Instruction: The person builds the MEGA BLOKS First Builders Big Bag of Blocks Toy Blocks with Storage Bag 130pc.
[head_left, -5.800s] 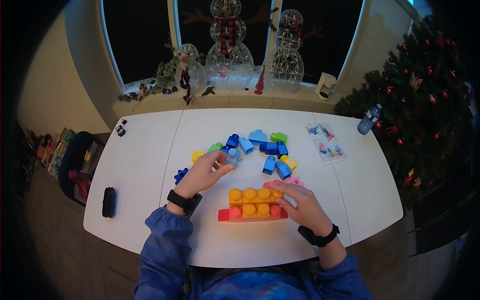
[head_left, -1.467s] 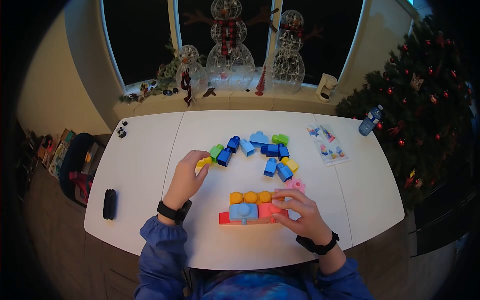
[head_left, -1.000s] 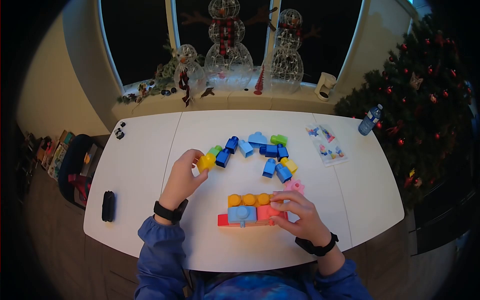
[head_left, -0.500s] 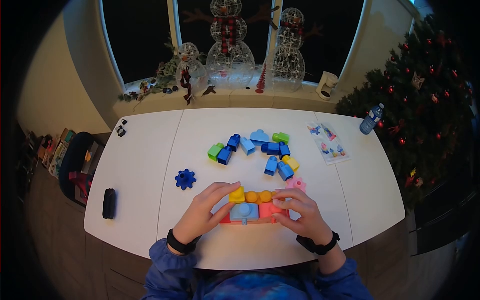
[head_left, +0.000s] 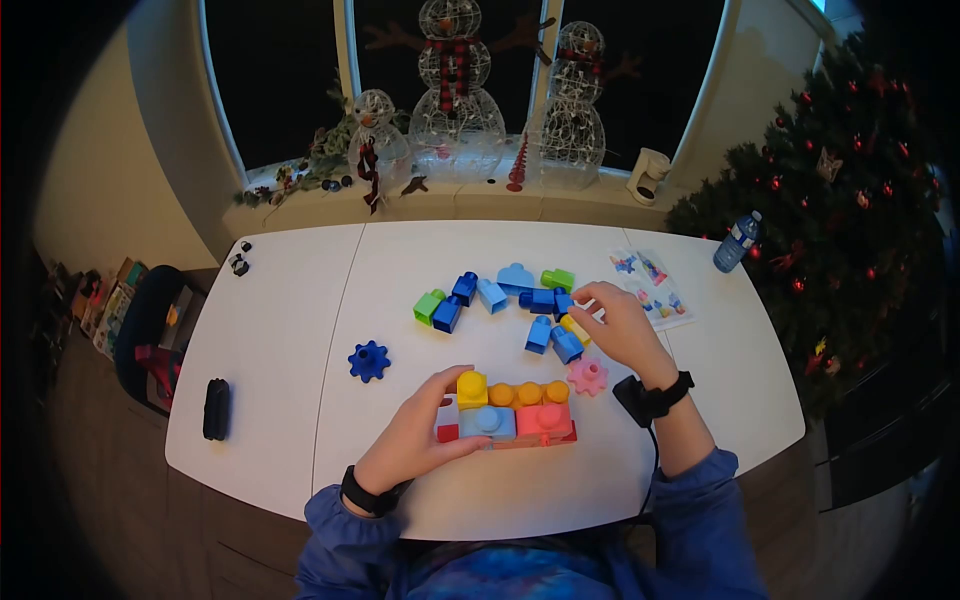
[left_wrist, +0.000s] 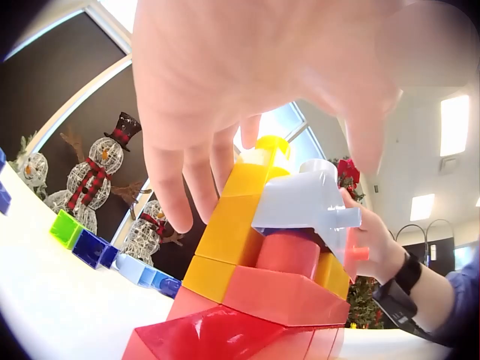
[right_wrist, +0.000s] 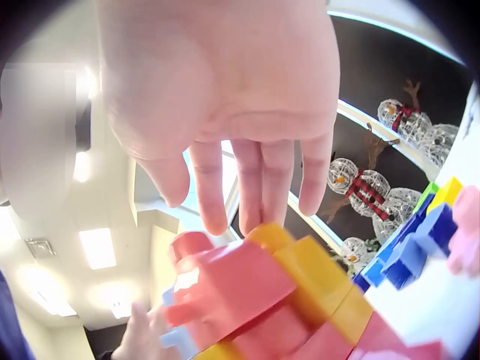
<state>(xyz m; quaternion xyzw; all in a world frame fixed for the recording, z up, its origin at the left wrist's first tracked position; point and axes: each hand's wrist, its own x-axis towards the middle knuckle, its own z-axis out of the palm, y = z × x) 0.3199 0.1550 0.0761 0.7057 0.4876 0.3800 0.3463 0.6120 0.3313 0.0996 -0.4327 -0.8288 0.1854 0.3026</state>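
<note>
Brick stack of red, orange, yellow and light-blue plastic [head_left: 530,396] is flanked on the white table [head_left: 270,410] by the spread left hand [head_left: 412,436]; a yellow plastic block [head_left: 573,328] is partly covered by the loosely open right hand [head_left: 628,332], contact unclear. The stack could be skewed by uneven left-thumb pressure.

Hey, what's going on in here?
Someone is building with chunky toy blocks at a white table. The left hand is around the left end of a multicoloured stack. The right hand is farther out, beside a yellow block among the loose blocks. A blue gear-shaped piece and a pink one lie apart from the stack.
</note>
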